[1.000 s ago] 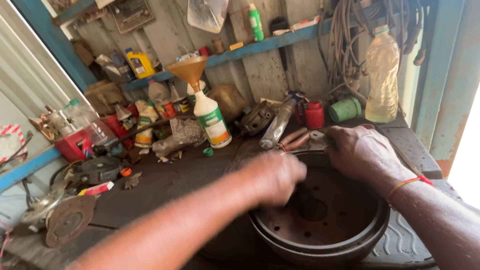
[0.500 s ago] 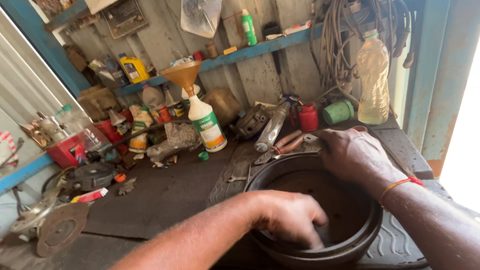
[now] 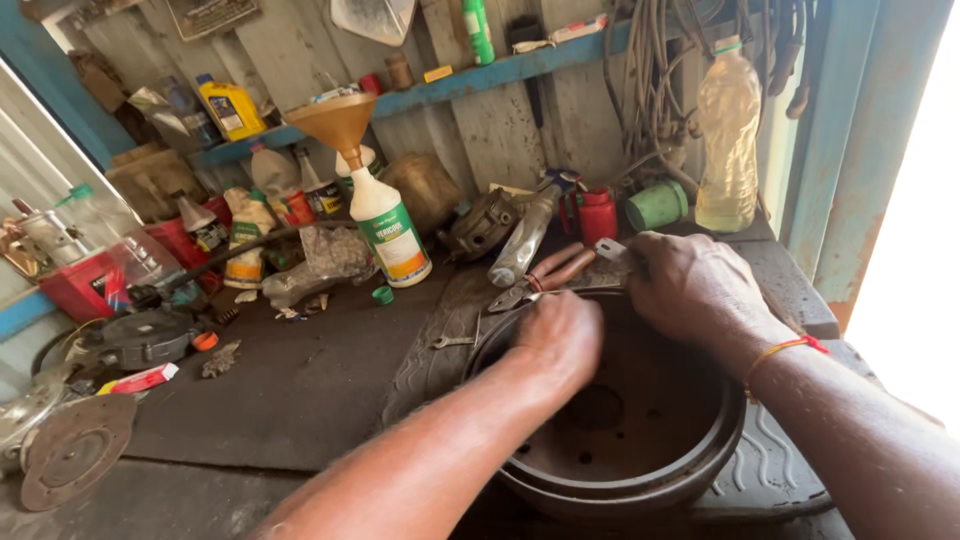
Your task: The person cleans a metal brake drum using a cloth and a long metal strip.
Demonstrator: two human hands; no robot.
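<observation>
A rusty brake drum [image 3: 640, 455] lies open side up on a dark rubber mat [image 3: 780, 470] on the workbench. My left hand [image 3: 560, 335] reaches into the drum at its far left wall, fingers curled against the inner surface; whether it holds anything is hidden. My right hand [image 3: 690, 285] rests on the drum's far rim, fingers bent over the edge. Just beyond the rim lie red-handled pliers [image 3: 555, 272].
A white bottle with a green label [image 3: 385, 230] carries an orange funnel [image 3: 335, 120]. A small spanner [image 3: 455, 340], red can [image 3: 597, 215], green cup [image 3: 658, 205], clear oil bottle [image 3: 728, 140] and round metal plate [image 3: 75, 450] crowd the bench.
My left hand moved from the drum's near inner wall up to its far left wall. My right hand stayed on the far rim. The camera shifted slightly.
</observation>
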